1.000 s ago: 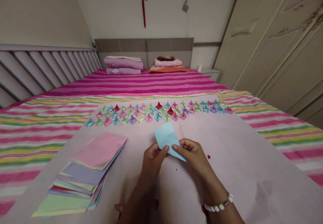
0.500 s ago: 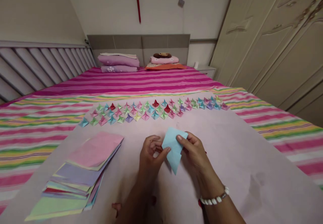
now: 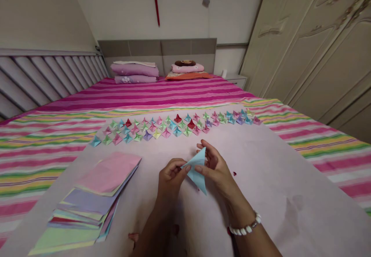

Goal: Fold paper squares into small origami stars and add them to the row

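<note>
The thumb and curled fingers of the left hand (image 3: 171, 176) pinch the left corner of a light-blue sheet of paper folded into a triangle (image 3: 199, 159). The thumb of the right hand (image 3: 216, 168) lies on the front of the triangle, while its other fingers spread loosely behind the right edge, some rising past the upper point; whether they grip the paper too cannot be told. The triangle is tilted, one point up and one down, held over a broad, flat, pale-pink sheet (image 3: 266, 179).

Nearer the person than the triangle, and to its right, a bracelet of chunky white beads (image 3: 245, 230) circles the right wrist. Just right of the triangle, past the right hand, lies a small dark-red scrap (image 3: 234, 174), too small to identify.

Left of the triangle, well apart from it, is a fanned stack of pink, purple, red and green paper sheets (image 3: 108, 176). Beyond the triangle stand rows of small, pointed, many-coloured folded-paper pieces (image 3: 177, 131). Farther beyond it, a magenta-striped bedspread (image 3: 162, 94) bears a pile of folded purple bedding (image 3: 136, 70), before a grey panelled headboard (image 3: 145, 49).
</note>
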`<state>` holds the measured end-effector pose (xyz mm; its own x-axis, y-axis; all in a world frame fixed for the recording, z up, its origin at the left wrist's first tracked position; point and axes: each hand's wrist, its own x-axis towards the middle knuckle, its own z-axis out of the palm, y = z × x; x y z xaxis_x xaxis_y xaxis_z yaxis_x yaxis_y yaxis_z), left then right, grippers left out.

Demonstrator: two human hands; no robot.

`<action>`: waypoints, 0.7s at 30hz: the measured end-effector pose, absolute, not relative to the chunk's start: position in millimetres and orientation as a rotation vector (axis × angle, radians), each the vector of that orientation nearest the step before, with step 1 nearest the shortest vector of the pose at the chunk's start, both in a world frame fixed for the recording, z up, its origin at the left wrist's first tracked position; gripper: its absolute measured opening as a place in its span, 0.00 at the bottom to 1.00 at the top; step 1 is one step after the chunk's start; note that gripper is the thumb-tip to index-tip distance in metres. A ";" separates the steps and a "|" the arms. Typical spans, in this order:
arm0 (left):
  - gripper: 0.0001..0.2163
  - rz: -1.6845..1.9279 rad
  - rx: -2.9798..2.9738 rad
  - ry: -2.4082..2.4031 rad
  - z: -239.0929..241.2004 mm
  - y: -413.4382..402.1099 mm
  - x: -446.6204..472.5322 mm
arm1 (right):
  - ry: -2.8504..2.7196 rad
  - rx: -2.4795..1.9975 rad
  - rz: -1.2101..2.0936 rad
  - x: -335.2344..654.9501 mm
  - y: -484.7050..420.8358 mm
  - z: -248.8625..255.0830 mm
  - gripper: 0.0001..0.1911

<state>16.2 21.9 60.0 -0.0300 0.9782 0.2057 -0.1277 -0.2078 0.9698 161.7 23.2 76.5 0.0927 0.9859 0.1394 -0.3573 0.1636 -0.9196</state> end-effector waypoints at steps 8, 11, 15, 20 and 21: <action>0.14 1.158 1.174 1.092 64.0 19.5 18.0 | -0.848 -0.933 1.325 156.7 22.7 69.9 0.13; 0.16 1.132 1.223 1.094 62.7 20.0 16.8 | -0.767 -0.964 1.188 162.6 24.8 72.0 0.11; 0.15 1.156 1.152 1.046 57.1 22.2 14.0 | -0.726 -0.855 1.184 170.6 24.4 79.8 0.09; 0.15 1.218 0.895 0.840 53.9 21.1 14.0 | -0.845 -0.789 1.373 165.6 19.7 83.5 0.15; 0.15 1.208 0.876 0.802 54.4 20.2 14.5 | -0.886 -0.788 1.404 163.1 18.6 83.7 0.15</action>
